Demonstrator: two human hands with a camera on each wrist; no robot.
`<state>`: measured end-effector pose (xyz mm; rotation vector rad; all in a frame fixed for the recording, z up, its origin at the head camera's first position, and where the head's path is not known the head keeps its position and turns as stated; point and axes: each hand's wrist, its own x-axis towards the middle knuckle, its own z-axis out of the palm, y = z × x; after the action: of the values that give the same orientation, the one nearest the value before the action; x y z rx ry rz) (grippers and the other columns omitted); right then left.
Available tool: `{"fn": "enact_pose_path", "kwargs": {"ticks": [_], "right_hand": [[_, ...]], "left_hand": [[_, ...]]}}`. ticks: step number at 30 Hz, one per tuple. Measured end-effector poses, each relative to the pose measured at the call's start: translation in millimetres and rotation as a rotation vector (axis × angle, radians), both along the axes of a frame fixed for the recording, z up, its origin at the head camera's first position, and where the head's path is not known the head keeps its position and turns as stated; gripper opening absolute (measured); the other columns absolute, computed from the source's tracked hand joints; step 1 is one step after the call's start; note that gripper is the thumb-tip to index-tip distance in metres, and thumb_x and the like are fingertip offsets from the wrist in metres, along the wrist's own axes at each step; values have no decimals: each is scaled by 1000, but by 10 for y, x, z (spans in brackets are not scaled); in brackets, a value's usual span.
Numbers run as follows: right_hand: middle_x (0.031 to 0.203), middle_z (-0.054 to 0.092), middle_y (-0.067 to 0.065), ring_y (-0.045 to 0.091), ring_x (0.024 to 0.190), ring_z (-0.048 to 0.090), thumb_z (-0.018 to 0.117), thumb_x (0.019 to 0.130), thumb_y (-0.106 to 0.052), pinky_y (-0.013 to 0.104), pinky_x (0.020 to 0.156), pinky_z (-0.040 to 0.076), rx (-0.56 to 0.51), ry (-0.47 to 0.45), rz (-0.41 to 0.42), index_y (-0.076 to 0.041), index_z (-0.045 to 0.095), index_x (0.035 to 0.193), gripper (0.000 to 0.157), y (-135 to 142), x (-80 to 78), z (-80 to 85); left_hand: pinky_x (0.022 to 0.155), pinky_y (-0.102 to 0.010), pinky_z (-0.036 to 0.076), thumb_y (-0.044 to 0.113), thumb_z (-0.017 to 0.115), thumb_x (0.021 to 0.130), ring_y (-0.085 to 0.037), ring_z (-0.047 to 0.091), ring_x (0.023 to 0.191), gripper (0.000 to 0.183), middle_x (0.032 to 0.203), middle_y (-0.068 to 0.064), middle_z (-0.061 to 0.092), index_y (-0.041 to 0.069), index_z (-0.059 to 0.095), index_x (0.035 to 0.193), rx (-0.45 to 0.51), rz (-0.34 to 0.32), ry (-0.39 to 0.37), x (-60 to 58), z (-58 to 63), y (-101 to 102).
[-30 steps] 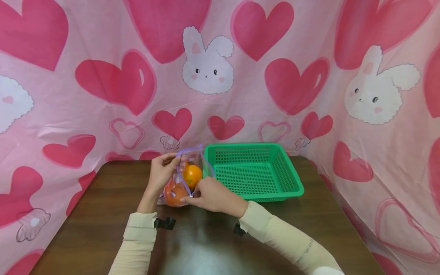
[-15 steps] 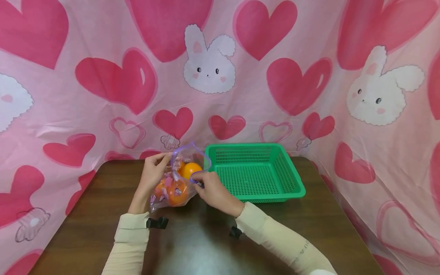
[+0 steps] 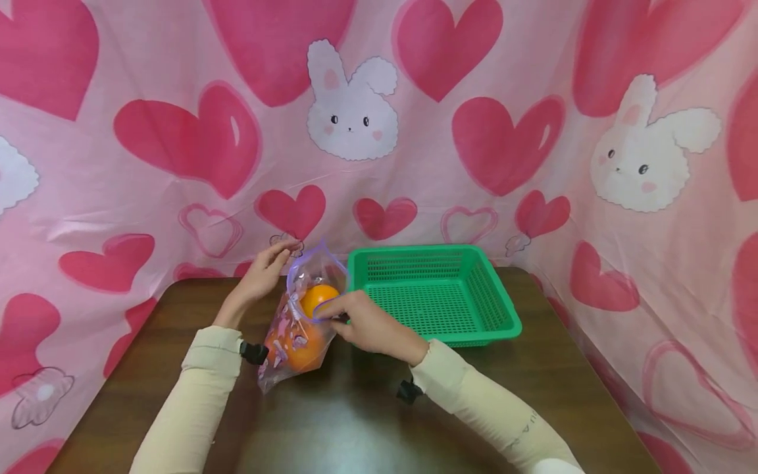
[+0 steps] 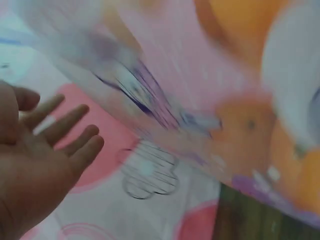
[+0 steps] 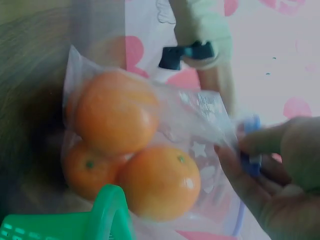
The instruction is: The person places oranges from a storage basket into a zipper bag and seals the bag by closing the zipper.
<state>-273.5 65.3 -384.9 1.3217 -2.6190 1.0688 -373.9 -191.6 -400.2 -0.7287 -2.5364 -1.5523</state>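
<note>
A clear zip bag [image 3: 277, 368] with pink and purple print and a purple-edged mouth holds three oranges [image 5: 160, 182]. It hangs tilted just left of the green basket, its mouth spread wide, one orange showing at the opening in the head view. My right hand [image 3: 370, 322] pinches the near side of the purple rim between thumb and fingers; the right wrist view has the same hand [image 5: 280, 175] at the bag's edge. To the left of the mouth, my left hand [image 3: 260, 273] is apart from the bag, fingers extended and holding nothing, as the left wrist view confirms.
A green plastic basket [image 3: 512, 322] with perforated walls stands on the brown wooden table [image 3: 462, 401], close to the bag's right side. Behind the table hangs a pink cloth [image 3: 426, 178] with hearts and rabbits.
My left hand has come off the bag's rim and moved left. The bag has shifted left and down, hanging lower, while my right hand keeps its pinch on the rim.
</note>
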Motion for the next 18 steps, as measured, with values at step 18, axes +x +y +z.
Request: {"fn": "enact_pose_path", "kwargs": {"ticks": [18], "right_hand": [[119, 75, 0, 7, 108, 69, 72, 94, -7, 11, 91, 51, 71, -34, 86, -8, 74, 123, 29, 79, 61, 94]], "left_hand": [[88, -30, 60, 15, 52, 106, -18, 69, 96, 36, 107, -4, 70, -6, 56, 135, 211, -262, -236, 43, -97, 151]]}}
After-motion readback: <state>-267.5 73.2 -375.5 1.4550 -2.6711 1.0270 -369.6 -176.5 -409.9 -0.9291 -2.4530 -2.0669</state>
